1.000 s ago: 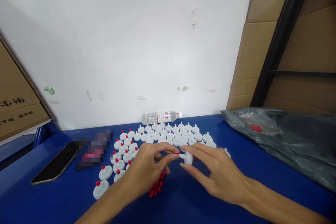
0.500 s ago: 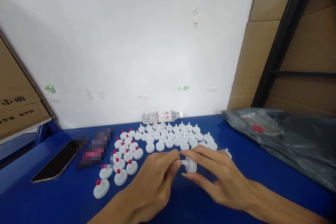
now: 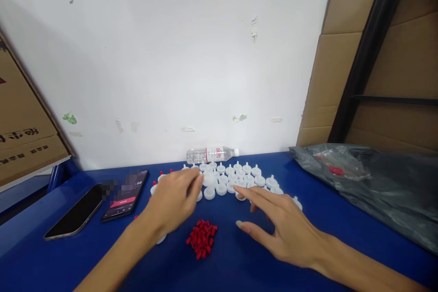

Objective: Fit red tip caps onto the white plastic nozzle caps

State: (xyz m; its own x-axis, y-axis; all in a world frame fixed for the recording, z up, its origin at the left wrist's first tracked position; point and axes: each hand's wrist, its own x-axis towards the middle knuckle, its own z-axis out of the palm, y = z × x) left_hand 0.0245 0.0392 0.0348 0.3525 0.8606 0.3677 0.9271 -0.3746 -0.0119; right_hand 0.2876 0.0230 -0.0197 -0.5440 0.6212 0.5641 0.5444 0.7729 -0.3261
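Note:
My left hand is closed, pinching a white nozzle cap by its narrow tip; the cap looks slightly blurred. My right hand hangs over the table with thumb and fingers apart and nothing between them. Below and between my hands lies a small pile of red caps. Behind them, many white nozzle caps stand in rows with their spouts up. The red-tipped white caps on the left are mostly hidden by my left hand and forearm.
A clear plastic bottle lies against the wall. Two phones rest on the left, a dark one and one with a lit screen. On the right a grey plastic bag spreads over the blue table.
My left hand has moved left and away from me with the white nozzle cap. My right hand has let go of that cap. The red pile has come into view.

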